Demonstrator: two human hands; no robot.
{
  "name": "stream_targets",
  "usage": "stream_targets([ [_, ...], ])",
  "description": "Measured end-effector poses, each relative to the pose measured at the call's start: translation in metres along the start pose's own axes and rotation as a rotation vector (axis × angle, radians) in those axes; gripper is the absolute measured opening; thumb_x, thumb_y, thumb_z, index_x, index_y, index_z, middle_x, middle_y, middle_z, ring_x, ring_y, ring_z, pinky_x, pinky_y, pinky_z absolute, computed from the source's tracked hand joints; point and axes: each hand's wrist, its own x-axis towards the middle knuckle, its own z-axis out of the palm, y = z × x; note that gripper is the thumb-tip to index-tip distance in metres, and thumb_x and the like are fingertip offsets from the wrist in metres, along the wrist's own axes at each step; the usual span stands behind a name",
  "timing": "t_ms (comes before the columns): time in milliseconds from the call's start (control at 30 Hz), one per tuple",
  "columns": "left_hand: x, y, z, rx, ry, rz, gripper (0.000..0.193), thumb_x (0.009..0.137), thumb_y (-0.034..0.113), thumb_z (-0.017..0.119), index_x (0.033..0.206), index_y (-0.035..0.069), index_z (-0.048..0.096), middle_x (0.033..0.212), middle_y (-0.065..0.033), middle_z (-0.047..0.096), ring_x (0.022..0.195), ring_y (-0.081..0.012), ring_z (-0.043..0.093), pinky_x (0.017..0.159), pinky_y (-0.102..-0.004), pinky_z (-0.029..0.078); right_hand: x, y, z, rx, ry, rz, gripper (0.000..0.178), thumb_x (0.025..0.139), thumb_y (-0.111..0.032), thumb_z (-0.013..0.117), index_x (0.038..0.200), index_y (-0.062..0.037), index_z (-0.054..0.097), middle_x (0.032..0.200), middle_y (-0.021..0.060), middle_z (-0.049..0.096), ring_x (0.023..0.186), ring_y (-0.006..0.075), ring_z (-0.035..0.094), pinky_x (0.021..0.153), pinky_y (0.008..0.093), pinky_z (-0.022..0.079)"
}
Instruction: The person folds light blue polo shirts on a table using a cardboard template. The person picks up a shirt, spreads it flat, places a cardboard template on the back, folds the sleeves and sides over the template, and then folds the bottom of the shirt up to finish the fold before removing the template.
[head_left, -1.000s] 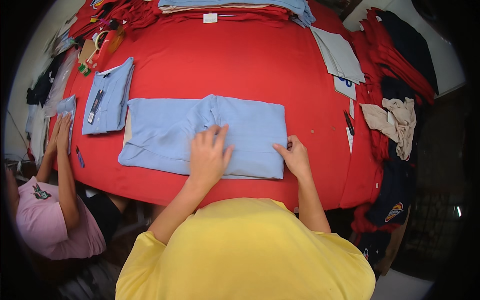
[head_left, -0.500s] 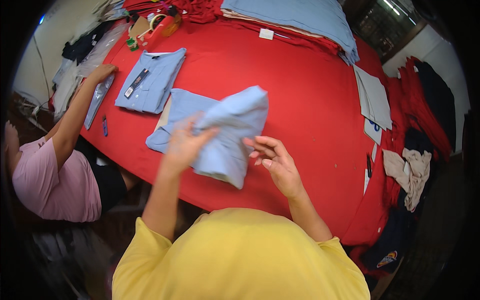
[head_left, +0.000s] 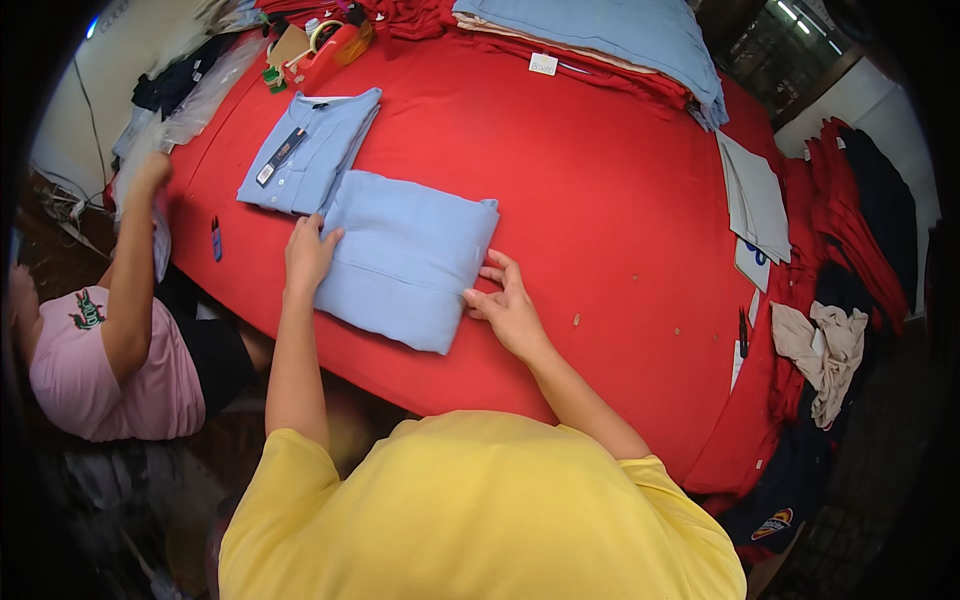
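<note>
A folded light blue shirt [head_left: 408, 262] lies flat on the red-covered table in front of me, its plain side up. My left hand [head_left: 308, 258] grips its left edge, the thumb resting on top of the cloth. At the right edge, my right hand [head_left: 512, 310] has the thumb and curled fingers on the side of the fold. Just beyond, to the left, is another folded blue shirt [head_left: 312, 150] with buttons showing and a dark hang tag [head_left: 281, 157] on its front; the near shirt touches or slightly overlaps its corner.
A co-worker's arm [head_left: 135, 235] reaches over the table's left edge near clear plastic bags [head_left: 205, 100]. Blue thread snips [head_left: 216, 240] lie close by. A red tape dispenser [head_left: 330, 55] and a blue garment stack [head_left: 610, 40] are at the back; grey sheets [head_left: 752, 195] lie right.
The lifted, tilted shirt has come down flat, now with both my hands at its edges. The co-worker's hand has moved back to the left along with the plastic-bagged item.
</note>
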Motion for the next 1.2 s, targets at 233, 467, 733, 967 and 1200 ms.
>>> stream_targets([
  [233,-0.057,0.056,0.004,-0.375,-0.1,-0.044,0.028,0.08,0.017,0.074,0.088,-0.004,0.058,0.07,-0.0133,0.062,0.06,-0.0229,0.058,0.058,-0.037,0.047,0.004,0.006,-0.071,-0.302,0.166,-0.048,0.063,0.089,-0.016,0.061,0.143,-0.0055,0.031,0.138,0.0253,0.046,0.129,0.0385,0.044,0.105,0.0431,0.037],
  [467,-0.115,0.114,0.052,-0.717,-0.166,-0.063,0.033,0.083,0.003,0.071,0.103,0.002,0.044,0.067,0.0002,0.05,0.059,-0.004,0.044,0.052,-0.0201,0.037,0.007,0.003,-0.078,-1.218,0.491,-0.299,0.065,0.093,-0.048,0.05,0.145,-0.0115,0.036,0.152,0.0204,0.029,0.139,0.0401,0.027,0.112,0.0554,0.02],
  [733,-0.167,0.117,0.071,-0.771,-0.256,0.003,0.024,0.089,0.004,0.063,0.102,0.002,0.044,0.063,-0.0015,0.045,0.054,-0.0075,0.041,0.052,-0.0258,0.037,0.042,-0.012,-0.095,-1.282,0.423,-0.226,0.072,0.09,-0.058,0.051,0.146,-0.015,0.036,0.153,0.0179,0.027,0.141,0.0382,0.023,0.114,0.0578,0.01],
  [967,-0.193,0.12,0.075,-1.098,-0.513,-0.214,0.028,0.09,0.001,0.06,0.114,-0.002,0.045,0.095,-0.0074,0.053,0.094,-0.0145,0.064,0.076,-0.0226,0.053,0.046,-0.033,-0.088,-1.354,0.456,-0.365,0.073,0.09,-0.062,0.046,0.147,-0.017,0.035,0.153,0.0176,0.027,0.141,0.0432,0.02,0.112,0.0629,0.007],
  [1200,-0.139,0.129,-0.001,-0.422,-0.661,0.145,0.031,0.094,0.024,0.058,0.116,0.002,0.06,0.075,-0.0119,0.066,0.06,-0.017,0.064,0.059,-0.0302,0.051,0.04,-0.015,-0.087,-1.164,0.417,-0.369,0.068,0.091,-0.055,0.05,0.146,-0.0169,0.037,0.154,0.017,0.024,0.143,0.041,0.015,0.111,0.066,0.005],
])
